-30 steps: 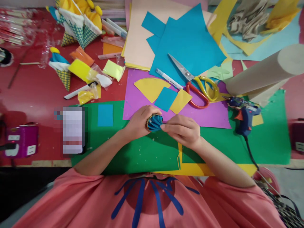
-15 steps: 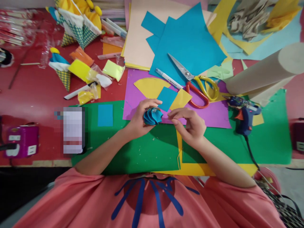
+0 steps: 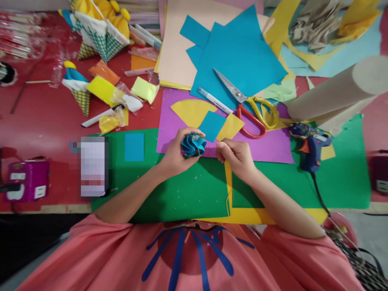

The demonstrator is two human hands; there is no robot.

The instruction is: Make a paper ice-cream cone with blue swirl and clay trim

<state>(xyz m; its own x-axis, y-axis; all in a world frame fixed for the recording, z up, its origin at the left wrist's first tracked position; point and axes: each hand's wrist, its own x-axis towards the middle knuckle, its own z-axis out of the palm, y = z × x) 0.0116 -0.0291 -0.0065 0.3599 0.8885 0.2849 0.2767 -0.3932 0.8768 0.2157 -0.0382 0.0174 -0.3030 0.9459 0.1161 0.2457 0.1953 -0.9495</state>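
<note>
My left hand is wrapped round a ruffled blue paper piece, its wavy folds facing up. To the right, apart from it, my right hand has its fingers curled together; whatever they hold, if anything, does not show. Just beyond the hands lie a blue paper rectangle, a yellow paper piece and a yellow fan-shaped piece on a purple sheet. Behind them rest a white marker and scissors with one red and one yellow handle.
A glue gun lies on the right, in front of a large white roll. At left are a phone, a small blue paper, clay packets and checkered paper cones. Green sheets cover the near table.
My right hand has curled its fingers tighter and shifted slightly left and down. My left hand has tilted the ruffled blue paper piece so more of its top shows.
</note>
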